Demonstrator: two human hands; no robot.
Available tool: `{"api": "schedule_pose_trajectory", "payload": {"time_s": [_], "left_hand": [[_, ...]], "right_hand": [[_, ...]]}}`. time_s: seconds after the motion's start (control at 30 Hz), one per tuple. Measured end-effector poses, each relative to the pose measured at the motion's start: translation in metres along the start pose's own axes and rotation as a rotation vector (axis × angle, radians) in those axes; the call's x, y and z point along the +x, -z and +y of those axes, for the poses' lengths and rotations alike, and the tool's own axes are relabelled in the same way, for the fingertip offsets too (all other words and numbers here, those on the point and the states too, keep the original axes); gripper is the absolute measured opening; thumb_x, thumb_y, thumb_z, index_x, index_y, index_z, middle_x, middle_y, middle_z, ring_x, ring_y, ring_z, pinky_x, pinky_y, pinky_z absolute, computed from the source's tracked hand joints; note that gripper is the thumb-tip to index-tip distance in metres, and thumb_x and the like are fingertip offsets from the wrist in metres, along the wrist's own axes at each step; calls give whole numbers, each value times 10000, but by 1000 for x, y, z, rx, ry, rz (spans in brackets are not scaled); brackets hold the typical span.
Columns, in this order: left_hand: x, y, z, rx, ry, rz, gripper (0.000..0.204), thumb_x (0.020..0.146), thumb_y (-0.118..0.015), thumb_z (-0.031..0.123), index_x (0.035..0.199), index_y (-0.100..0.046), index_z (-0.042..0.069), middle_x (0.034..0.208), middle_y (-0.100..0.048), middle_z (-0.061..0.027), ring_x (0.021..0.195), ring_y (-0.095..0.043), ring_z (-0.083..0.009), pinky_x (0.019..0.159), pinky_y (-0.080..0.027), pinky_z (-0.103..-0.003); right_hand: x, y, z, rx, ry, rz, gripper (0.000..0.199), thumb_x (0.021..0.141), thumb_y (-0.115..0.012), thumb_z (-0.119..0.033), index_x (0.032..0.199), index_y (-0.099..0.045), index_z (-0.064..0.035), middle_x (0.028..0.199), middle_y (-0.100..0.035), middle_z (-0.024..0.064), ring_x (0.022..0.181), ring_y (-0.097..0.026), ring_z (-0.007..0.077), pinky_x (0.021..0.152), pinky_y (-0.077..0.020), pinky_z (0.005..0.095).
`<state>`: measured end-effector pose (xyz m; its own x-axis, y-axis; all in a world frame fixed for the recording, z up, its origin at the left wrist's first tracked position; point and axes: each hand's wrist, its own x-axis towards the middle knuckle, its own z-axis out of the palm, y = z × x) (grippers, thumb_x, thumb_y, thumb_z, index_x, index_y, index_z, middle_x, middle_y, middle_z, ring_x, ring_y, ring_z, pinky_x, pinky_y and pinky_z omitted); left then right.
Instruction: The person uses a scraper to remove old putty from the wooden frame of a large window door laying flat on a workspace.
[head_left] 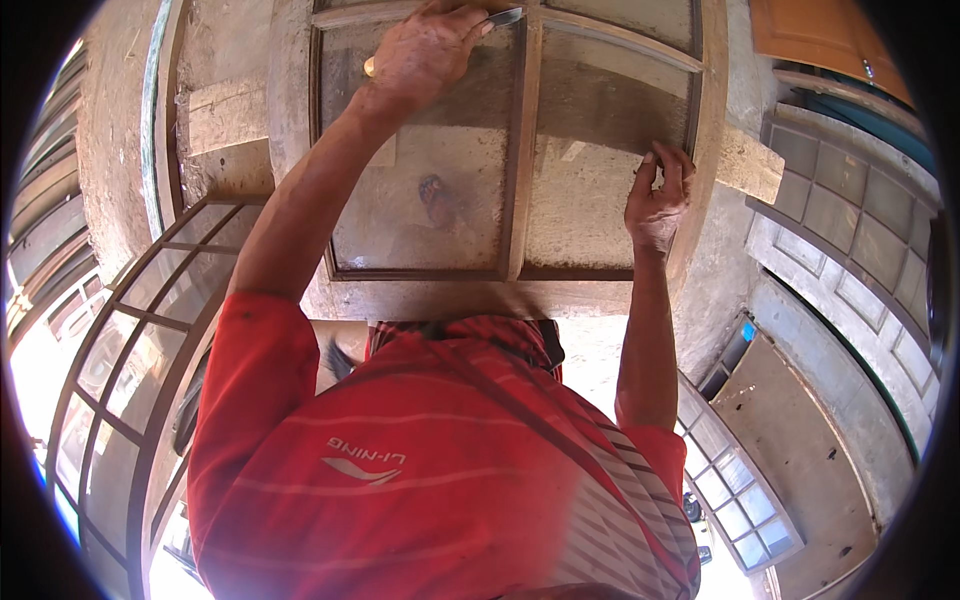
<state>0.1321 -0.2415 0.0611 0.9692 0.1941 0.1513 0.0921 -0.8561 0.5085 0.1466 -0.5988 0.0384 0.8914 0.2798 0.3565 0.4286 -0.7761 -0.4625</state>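
Metal blade juts rightward from the left hand.

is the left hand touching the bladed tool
Touching: the head view shows the left hand closed around the bladed tool, with its metal end jutting out past the hand.

Gripping a bladed tool in the left hand at the far part of a glazed wooden frame; holding the right hand at the frame's right side; near a paned sash left of the frame.
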Motion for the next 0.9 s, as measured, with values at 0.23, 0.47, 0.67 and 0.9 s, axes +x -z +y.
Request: {"api": "schedule_pose_trajectory", "payload": {"time_s": [0.23, 0.47, 0.67, 0.9], "left_hand": [[0, 4, -1, -56, -4, 15, 256, 1038, -596, 331, 1160, -717, 141, 1137, -682, -92, 1045, -663, -365, 870, -542, -473], [2, 2, -3, -34, -62, 14, 241, 1029, -620, 315, 1145, -725, 131, 1117, -691, -87, 1019, -676, -356, 860, -548, -463], [-1, 1, -3, -22, -65, 36, 234, 1020, -637, 302, 1132, -727, 117, 1090, -694, -102, 1001, -681, -365, 843, -557, -463], [2, 2, -2, -21, -143, 77, 212, 998, -660, 263, 1129, -726, 109, 1044, -697, -106, 961, -681, -365, 824, -554, -473]], "right_hand": [[-1, -2, 2, -27, 11, 15, 228, 943, -674, -51, 1169, -707, -60, 1200, -634, 162, 1075, -657, 366, 885, -553, 468], [-1, -1, 2, -3, 4, 21, 226, 941, -681, -57, 1165, -710, -56, 1186, -639, 166, 1073, -656, 369, 886, -553, 469], [-1, -1, 2, -10, 17, 14, 230, 947, -677, -62, 1175, -702, -50, 1184, -640, 171, 1057, -658, 375, 876, -553, 470], [0, 0, 1, -19, 14, 13, 225, 951, -671, -68, 1173, -701, -52, 1185, -642, 175, 1047, -665, 383, 863, -557, 473]]}}
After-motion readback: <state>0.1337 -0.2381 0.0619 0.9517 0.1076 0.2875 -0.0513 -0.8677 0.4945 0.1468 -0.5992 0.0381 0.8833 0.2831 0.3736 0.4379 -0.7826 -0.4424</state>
